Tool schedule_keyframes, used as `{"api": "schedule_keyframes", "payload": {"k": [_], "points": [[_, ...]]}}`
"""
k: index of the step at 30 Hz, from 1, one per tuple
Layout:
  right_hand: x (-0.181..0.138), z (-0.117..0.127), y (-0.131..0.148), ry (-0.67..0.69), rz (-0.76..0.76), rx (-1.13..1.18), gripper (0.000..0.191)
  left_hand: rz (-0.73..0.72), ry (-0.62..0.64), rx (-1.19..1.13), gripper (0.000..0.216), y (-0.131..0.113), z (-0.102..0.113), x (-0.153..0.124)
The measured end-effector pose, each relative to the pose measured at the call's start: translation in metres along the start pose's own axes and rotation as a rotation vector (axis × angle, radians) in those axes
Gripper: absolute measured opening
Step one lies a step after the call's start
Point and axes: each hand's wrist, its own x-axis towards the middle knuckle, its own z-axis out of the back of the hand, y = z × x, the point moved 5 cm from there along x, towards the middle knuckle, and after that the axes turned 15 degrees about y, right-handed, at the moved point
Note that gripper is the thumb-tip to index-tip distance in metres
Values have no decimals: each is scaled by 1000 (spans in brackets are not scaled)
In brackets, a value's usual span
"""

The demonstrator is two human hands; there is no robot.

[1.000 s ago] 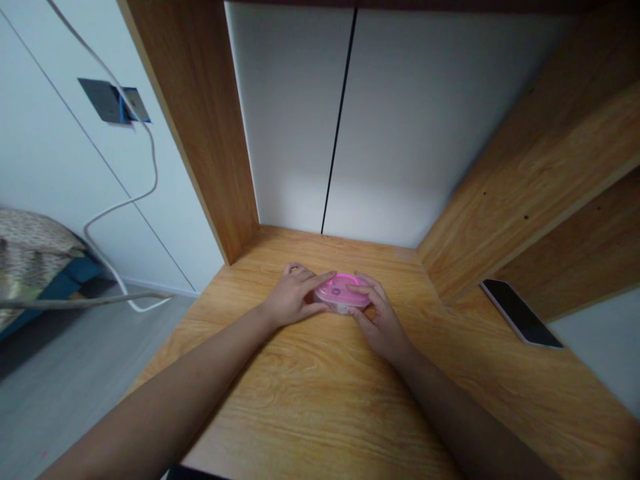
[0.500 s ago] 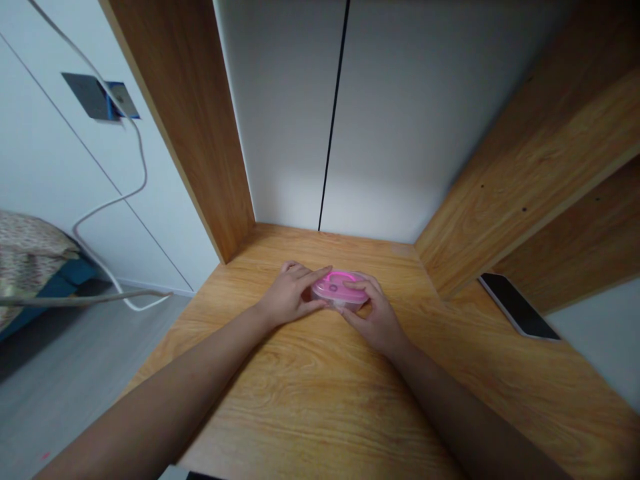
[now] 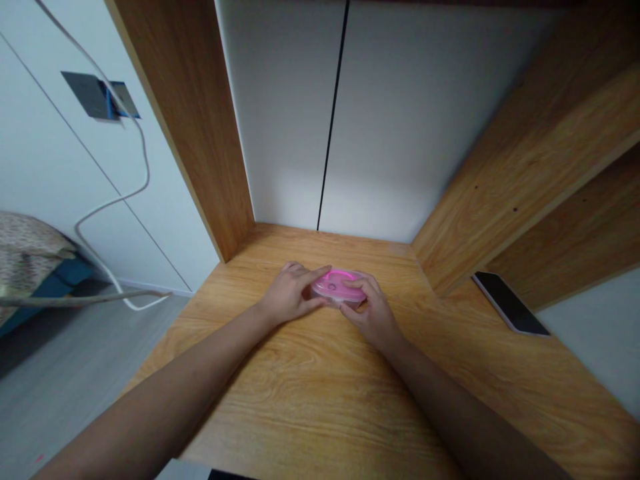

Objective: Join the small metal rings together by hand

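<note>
A small oval plastic container [image 3: 336,288] with a pink lid, a brighter pink handle and a paler see-through body rests on the wooden desktop [image 3: 300,387]. My left hand [image 3: 290,293] grips its left end, fingers along the far side and thumb at the near side. On the right end, my right hand [image 3: 371,310] holds it with fingers over the lid and the thumb at the front. The lid appears to lie on the body. Both palms hide the container's ends.
A dark-screened phone or tablet [image 3: 510,304] lies at the right beside a wooden upright [image 3: 500,220]. White panels [image 3: 290,133] close off the back. A white cable [image 3: 145,160] hangs at the left near a wall socket [image 3: 123,99]. A grey-and-black object [image 3: 190,470] shows at the bottom edge.
The view has shifted slightly, so the phone or tablet sits a little further left. My right thumb has moved slightly at the container's front; both hands keep their hold.
</note>
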Motion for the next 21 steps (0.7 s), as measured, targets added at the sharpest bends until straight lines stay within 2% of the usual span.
{"api": "schedule_keyframes", "payload": {"k": [10, 14, 18, 21], "points": [[0, 5, 7, 27, 58, 18, 47, 22, 39, 37, 72, -4, -2, -3], [-1, 7, 8, 39, 34, 28, 46, 56, 13, 37, 88, -5, -1, -4], [-3, 15, 2, -58, -41, -25, 45, 84, -50, 25, 90, -5, 0, -6], [-6, 26, -14, -194, -147, -76, 55, 52, -119, 56, 82, -8, 5, -6]]}}
